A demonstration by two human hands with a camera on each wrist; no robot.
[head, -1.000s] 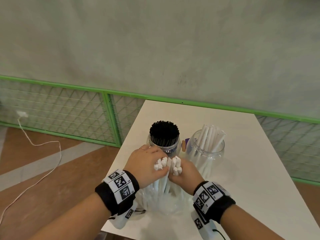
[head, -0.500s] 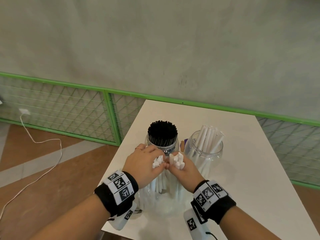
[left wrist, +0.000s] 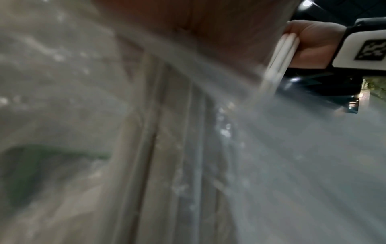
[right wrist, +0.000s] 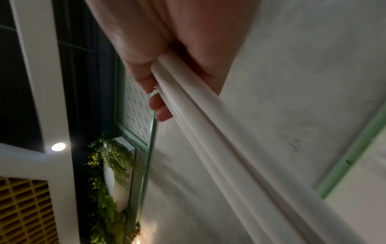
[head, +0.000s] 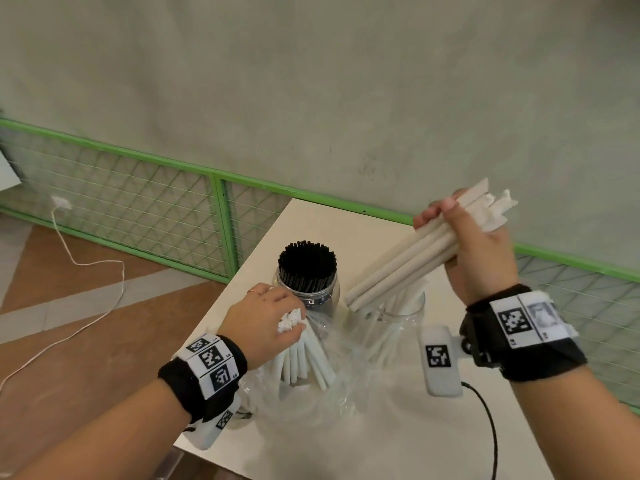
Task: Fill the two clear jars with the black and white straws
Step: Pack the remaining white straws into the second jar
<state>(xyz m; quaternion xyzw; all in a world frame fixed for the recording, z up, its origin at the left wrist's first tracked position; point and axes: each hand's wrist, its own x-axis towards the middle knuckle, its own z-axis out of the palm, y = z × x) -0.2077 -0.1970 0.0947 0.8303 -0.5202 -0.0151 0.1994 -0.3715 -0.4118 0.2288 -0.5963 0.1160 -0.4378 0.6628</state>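
Two clear jars stand on the white table (head: 346,223). The left jar (head: 317,297) is packed with black straws (head: 307,259). The right jar (head: 398,317) holds some white straws. My right hand (head: 474,244) grips a bundle of white straws (head: 408,263) (right wrist: 219,132), tilted, its lower ends just above the right jar's mouth. My left hand (head: 266,320) grips the tops of another bunch of white straws (head: 304,362) that stand in a clear plastic bag (head: 311,403) near the table's front. The left wrist view is blurred by that plastic.
A green-framed wire fence (head: 138,202) and a grey wall run behind the table. A white cable (head: 86,265) lies on the brown floor to the left. A black cable (head: 491,427) trails from my right wrist over the table.
My right hand has lifted a bundle of white straws out of the bag, up and to the right over the right jar. My left hand stays on the bunch in the bag.
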